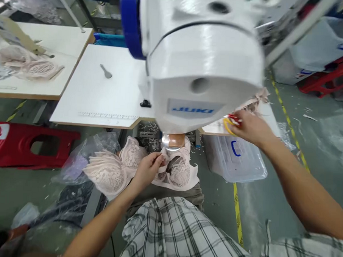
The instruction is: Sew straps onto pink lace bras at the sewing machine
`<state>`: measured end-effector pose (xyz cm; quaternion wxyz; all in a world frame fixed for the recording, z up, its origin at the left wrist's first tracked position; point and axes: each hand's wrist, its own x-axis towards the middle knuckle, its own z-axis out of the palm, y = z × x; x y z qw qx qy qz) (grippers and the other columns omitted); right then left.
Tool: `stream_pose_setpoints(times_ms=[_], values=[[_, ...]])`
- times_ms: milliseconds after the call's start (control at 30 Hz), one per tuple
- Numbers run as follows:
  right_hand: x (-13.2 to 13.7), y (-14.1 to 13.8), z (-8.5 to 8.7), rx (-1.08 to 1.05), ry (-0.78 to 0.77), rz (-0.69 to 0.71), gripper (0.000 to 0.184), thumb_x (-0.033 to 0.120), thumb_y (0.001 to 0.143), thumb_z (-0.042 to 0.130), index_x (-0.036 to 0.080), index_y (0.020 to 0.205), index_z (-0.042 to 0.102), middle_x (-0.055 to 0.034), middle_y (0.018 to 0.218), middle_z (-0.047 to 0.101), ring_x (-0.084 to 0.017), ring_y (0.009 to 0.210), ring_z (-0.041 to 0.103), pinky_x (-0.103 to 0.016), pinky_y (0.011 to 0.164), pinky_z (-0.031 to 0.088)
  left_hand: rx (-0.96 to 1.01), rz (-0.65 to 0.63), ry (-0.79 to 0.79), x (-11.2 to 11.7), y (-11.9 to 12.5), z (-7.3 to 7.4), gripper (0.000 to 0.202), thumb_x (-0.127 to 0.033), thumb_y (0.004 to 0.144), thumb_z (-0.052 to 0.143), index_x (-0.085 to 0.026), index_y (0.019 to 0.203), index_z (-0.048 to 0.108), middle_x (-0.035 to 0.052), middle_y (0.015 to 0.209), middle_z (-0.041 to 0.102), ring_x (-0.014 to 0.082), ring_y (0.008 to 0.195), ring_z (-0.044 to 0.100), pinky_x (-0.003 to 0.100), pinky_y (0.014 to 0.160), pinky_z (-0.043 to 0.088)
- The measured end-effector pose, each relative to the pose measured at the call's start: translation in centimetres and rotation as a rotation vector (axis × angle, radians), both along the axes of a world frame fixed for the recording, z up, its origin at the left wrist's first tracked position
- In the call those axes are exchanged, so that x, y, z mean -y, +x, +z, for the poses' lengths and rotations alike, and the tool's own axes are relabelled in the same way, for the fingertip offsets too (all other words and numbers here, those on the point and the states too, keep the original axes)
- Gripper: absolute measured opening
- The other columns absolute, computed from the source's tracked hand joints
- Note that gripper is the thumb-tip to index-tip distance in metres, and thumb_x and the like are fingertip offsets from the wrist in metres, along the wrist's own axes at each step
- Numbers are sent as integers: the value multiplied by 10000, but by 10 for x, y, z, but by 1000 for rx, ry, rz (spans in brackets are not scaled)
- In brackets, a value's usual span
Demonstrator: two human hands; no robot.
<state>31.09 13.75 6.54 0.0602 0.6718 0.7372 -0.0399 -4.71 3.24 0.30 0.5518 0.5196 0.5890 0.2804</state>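
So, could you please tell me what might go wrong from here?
The red-and-yellow tool in the right hand could slip and drop, as it is held out near the edge of the white tabletop.

The pile of lace cups beside the left forearm might be nudged and slide towards the scrap-strewn floor.

The lace bra is pinched by the left hand alone, so a tug could perhaps stretch its delicate fabric.

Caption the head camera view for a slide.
At a JUKI sewing machine, the left hand pinches a pale lace bra while the right hand holds a red-and-yellow tool.
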Motion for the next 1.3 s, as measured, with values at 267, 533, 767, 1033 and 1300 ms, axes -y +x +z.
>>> stream_pose_setpoints(times_ms=[267, 533, 767, 1033, 1300], values=[[129, -53, -27, -463, 90, 231, 285, 418, 883, 557, 211, 1065, 629, -84, 842, 687, -211, 616, 646, -311, 455, 498, 318, 110, -222, -3, -7, 11, 390, -548, 833, 610, -161, 860, 651, 23, 779, 665, 105, 604, 524, 232, 577, 436], [140, -146, -64, -612, 284, 348, 241, 317, 907, 595, 182, 1107, 605, -110, 1021, 704, -241, 917, 703, -348, 713, 603, 259, 24, -149, 2, -5, 20, 299, -446, 899, 552, -166, 842, 641, 37, 822, 674, 150, 744, 606, 253, 676, 481], [129, -148, -71, -690, 157, 387, 234, 290, 921, 573, 216, 1139, 618, -89, 1071, 731, -236, 961, 711, -351, 748, 604, 175, 5, -79, 4, -8, 13, 185, -280, 886, 472, -185, 760, 568, 22, 776, 641, 156, 747, 588, 253, 667, 450], [143, -134, -73, -917, 59, 159, 225, 252, 815, 629, 232, 1036, 592, -53, 940, 691, -141, 610, 598, -267, 536, 516, 200, 7, -58, -2, -11, 20, 290, -416, 937, 485, -199, 746, 497, -45, 662, 474, 95, 558, 403, 226, 549, 358], [137, -153, -69, -890, 35, 170, 261, 291, 762, 618, 233, 1014, 583, -76, 970, 690, -169, 656, 605, -302, 585, 519, 146, -63, -71, -7, -15, 22, 322, -475, 929, 510, -177, 842, 594, -1, 718, 609, 110, 590, 524, 220, 549, 407]])
